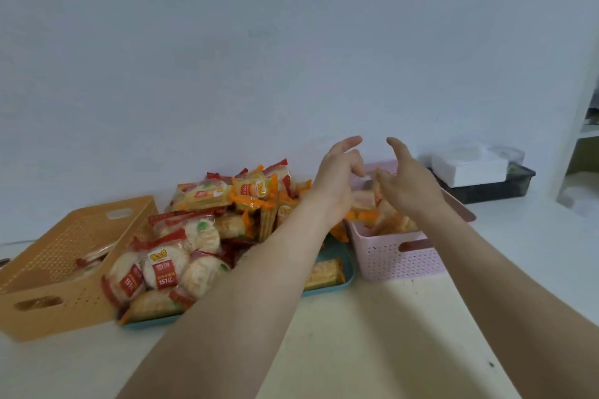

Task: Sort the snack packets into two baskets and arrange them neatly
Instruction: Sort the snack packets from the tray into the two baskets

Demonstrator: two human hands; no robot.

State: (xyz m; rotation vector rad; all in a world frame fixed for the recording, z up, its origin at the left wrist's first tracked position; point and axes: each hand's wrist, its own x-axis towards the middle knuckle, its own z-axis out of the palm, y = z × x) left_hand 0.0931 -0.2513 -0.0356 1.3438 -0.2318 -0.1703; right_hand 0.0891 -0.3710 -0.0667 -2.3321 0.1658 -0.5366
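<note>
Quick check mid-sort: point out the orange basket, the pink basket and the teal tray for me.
orange basket point(128, 204): head view, far rim by the handle slot.
pink basket point(393, 264): head view, perforated front wall.
teal tray point(346, 264): head view, bare right rim beside the pink basket.

Both bare arms stretched forward, hands close together.
Left hand and right hand face each other, fingers loosely curled.

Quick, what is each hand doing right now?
Left hand: open, holding nothing visible.
Right hand: over the pink basket, fingers on an orange packet; grip unclear.
</note>
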